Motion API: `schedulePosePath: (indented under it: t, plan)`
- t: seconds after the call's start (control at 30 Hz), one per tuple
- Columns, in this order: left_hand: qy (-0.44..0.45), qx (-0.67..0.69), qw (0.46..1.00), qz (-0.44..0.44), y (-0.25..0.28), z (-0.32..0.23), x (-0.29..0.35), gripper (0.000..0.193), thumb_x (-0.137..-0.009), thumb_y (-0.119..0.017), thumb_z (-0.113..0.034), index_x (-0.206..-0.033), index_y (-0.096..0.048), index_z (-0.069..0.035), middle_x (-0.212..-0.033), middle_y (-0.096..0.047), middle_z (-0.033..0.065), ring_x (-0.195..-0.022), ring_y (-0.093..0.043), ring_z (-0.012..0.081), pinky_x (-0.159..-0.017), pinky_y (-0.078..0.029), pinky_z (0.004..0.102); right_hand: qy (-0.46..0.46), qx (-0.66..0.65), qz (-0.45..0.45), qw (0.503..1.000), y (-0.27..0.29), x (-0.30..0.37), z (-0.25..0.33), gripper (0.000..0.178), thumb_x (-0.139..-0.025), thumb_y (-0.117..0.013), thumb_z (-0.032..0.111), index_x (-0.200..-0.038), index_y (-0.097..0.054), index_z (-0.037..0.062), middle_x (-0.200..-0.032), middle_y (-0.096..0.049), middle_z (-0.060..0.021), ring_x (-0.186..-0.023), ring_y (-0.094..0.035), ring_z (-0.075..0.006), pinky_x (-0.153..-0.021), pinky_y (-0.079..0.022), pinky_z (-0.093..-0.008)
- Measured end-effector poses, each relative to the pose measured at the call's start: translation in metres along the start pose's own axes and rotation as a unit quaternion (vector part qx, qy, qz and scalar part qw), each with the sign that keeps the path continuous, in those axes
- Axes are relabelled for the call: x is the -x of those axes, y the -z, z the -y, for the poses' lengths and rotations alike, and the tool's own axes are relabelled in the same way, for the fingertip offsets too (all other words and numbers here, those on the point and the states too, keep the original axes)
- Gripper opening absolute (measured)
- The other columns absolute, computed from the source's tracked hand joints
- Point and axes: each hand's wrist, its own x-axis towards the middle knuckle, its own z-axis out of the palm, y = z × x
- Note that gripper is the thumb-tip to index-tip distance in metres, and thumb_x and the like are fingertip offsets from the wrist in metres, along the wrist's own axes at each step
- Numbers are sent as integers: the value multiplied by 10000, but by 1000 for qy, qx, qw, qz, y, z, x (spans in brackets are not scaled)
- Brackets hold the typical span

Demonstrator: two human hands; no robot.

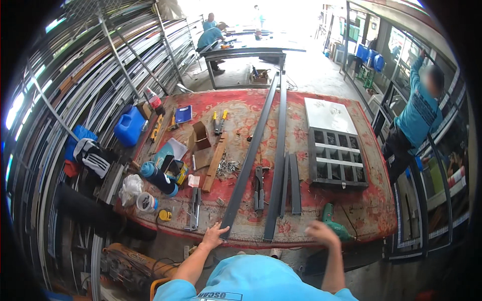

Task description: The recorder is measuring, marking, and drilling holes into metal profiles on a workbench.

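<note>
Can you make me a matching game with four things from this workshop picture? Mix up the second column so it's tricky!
Things:
1. Power drill
2. Jug
3. Wooden strip
4. Left hand of the person in front

Clues:
A. Beside a pile of small metal pieces
B. Blue
C. Touching the near end of a long dark bar
D. Green

Right pairs: 1-D, 2-B, 3-A, 4-C

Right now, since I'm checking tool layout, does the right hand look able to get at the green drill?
Probably yes: the right hand is right beside the drill, with nothing visible in the way. Whether that hand already holds something small is unclear.
</note>
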Motion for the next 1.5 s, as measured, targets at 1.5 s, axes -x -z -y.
schedulePosePath:
  t: [1.5]
  plan:
    - [-1, -21, 1000, 5, 9, -9, -2, 714, -696, -776, -137, -1347, -537, -305, -1461, -418, 142, -1351, -399, 316, -1046, -376, 550, -42, 272, 311, 910, -116, -25, 6, 460, -873, -584, 308, -1223, -591, 10, -1201, -613, -224, -1136, -567, -371, -939, -455, -454]
